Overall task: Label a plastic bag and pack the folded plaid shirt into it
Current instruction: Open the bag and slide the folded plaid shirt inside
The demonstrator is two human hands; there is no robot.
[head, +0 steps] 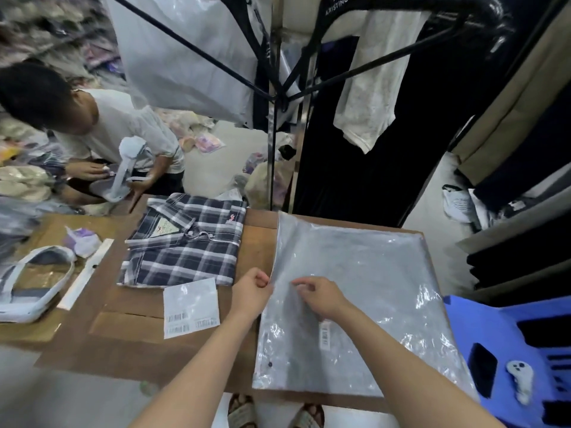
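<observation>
A folded navy-and-white plaid shirt [185, 242] lies on the brown cardboard surface [129, 332], left of centre. To its right lies a stack of clear plastic bags [364, 291]. My left hand [251, 290] pinches the left edge of the top bag. My right hand [321, 295] rests on the bag with fingers curled, thumb and forefinger close together near its middle. A small barcode label [325, 335] sits stuck on the bag just below my right wrist. A white sticker sheet [191, 307] with barcode labels lies in front of the shirt.
Another person [102, 134] crouches at the back left, handling items. A white tape roll and strip [37, 282] lie at the left. A blue plastic stool [519, 356] with a phone stands at the right. Hanging clothes on a rack [355, 103] are behind.
</observation>
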